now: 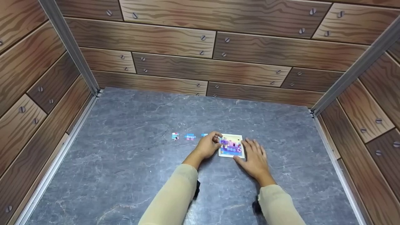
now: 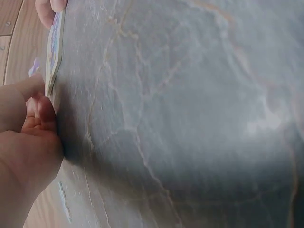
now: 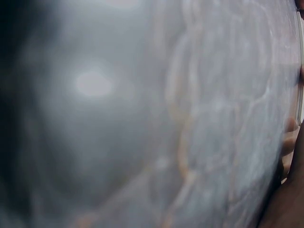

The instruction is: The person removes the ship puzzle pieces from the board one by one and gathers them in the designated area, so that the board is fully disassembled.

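Observation:
A small jigsaw puzzle board (image 1: 231,155) with a white border and a colourful picture lies flat on the grey surface. At its left edge my left hand (image 1: 207,146) has thumb and fingers bent together, pinching a small purple puzzle piece (image 2: 34,66) that stands up past the thumb in the left wrist view. My right hand (image 1: 254,157) rests along the opposite side, fingers extended at the right edge and thumb at the near border. Only slivers of board and fingers show in the right wrist view.
Left of the board, loose puzzle pieces lie in a row: a multicoloured piece (image 1: 175,136), a blue and pink piece (image 1: 189,137) and a blue piece (image 1: 204,135) partly behind my left hand. Wood-patterned walls (image 1: 175,70) enclose the marbled surface (image 1: 131,125) at the back and sides.

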{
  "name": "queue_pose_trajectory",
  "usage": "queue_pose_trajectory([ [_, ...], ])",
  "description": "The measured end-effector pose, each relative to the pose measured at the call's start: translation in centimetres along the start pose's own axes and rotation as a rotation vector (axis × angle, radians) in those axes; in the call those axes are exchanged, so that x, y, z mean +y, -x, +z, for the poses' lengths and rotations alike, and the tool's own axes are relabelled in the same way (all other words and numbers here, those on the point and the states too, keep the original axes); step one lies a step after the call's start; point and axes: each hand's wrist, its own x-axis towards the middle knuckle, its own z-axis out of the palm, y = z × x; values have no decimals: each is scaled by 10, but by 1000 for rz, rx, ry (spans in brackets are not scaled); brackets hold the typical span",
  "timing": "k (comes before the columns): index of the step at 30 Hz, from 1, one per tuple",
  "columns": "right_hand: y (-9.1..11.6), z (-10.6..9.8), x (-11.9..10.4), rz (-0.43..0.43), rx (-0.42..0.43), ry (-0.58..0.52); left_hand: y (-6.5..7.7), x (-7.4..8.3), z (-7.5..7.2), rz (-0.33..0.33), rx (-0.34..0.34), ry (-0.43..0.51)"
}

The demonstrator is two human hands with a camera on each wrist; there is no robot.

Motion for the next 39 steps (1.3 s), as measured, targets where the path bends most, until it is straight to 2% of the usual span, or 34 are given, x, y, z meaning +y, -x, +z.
queue_pose_trajectory([
  [8, 0, 0, 0, -3, 7, -2, 2, -5, -5, -17, -17, 133],
  [11, 1, 1, 0, -10, 11, -5, 8, -5, -8, -11, -51, 181],
  [16, 1, 0, 1, -17, 19, -4, 21, -1, -13, 60, -143, 167],
  [19, 0, -1, 1, -16, 10, -5, 29, 1, -22, 129, -175, 97],
  [22, -1, -2, 1, -17, 4, -13, 37, -3, -39, 198, -190, -20],
  [25, -1, -1, 0, -22, 6, -21, 45, -15, -62, 231, -199, -102],
  [27, -2, -1, 0, -24, 10, -23, 51, -25, -79, 218, -187, -121],
  [33, -3, -1, -1, -23, 11, -13, 67, -51, -122, 190, -97, -140],
  [39, -1, -2, 0, -22, -1, -11, 78, -70, -153, 153, -46, -140],
])
